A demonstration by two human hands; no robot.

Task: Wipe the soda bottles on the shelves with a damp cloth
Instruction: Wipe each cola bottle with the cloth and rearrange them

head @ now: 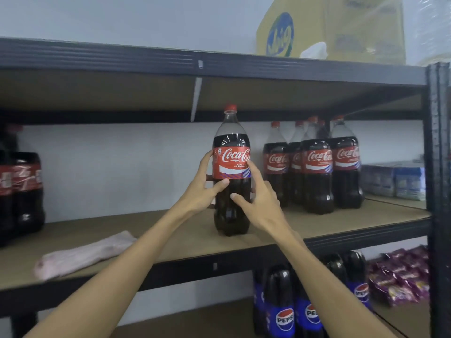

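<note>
storeroom shelving, seen through the head camera i am working from afar: both hands hold one cola bottle (231, 147) upright on the middle shelf (170, 240), its base on the board near the front edge. the left hand (203, 189) grips the bottle's left side just below the red label, thumb across the front and fingers wrapped behind. the right hand (260, 198) clasps the other side, thumb pressed to the dark front and forefinger laid up the label's edge; its other fingers are hidden behind the plastic. i read the two-sided hold as a way to steady a tall, full, top-heavy bottle while it is set down or turned, label facing out.

the cloth (83, 254) lies loose on the same shelf, well to the left of the bottle and apart from both hands, near the front edge where a hand can reach it. neither hand has it, so no wiping is under way at this moment; my guess is that the bottle is being placed or picked up between wipes.

a cola cluster (314, 172) stands at the right end of the shelf, near the bottle but not touching it, and more colas (22, 191) crowd the left end. pepsi bottles (285, 308) wait one level down. whether any of them is already clean i cannot tell.
</note>
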